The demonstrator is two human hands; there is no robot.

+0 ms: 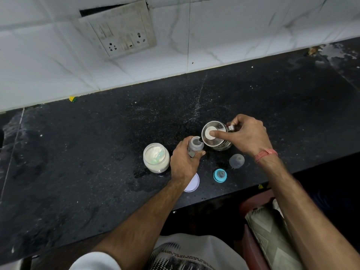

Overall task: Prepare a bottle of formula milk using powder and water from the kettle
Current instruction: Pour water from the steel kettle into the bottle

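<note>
- Left hand (pixel 183 162) is wrapped tight around a small clear baby bottle (pixel 195 146), held open-mouthed above the black speckled stone counter (pixel 78 152).
- Right hand (pixel 245 136) grips the handle of a tilted steel kettle (pixel 215 136), index finger pressing its lid, spout at the bottle's mouth.
- Just left of the bottle stands an open glass jar of white powder (pixel 156 157).
- Nearer the counter edge lie a white round lid (pixel 192 182), a blue-ringed teat (pixel 220 175) and a clear domed cap (pixel 236 161).

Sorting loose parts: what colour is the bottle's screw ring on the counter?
Light blue screw ring, clearest in the head view.
</note>
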